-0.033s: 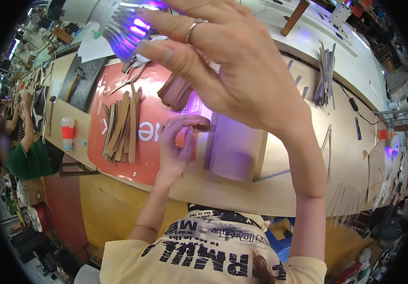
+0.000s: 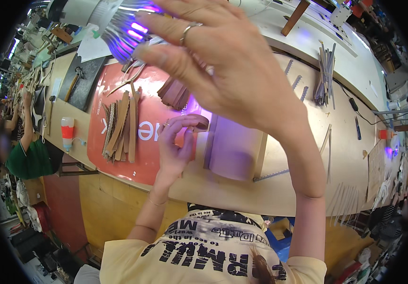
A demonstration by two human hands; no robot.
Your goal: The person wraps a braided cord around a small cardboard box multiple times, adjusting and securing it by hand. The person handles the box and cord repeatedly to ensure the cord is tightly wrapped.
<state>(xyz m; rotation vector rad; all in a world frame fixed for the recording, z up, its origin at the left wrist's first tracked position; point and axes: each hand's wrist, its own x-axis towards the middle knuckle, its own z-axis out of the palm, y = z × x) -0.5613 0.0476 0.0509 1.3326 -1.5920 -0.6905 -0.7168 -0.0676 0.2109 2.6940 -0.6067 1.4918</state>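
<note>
We see our left hand (image 2: 175, 144) pinching a small brown leather piece (image 2: 199, 121) over the red cutting mat (image 2: 119, 163); our right hand (image 2: 223, 71) is raised above it, fingers spread.

A long wooden table (image 2: 308, 156) runs across the workshop, with plywood panels below its front edge. A lamp (image 2: 114, 21) with violet diodes casts purple light over it. A red mat (image 2: 119, 156) covers its left portion. Further cluttered benches (image 2: 33, 57) extend at far left.
</note>
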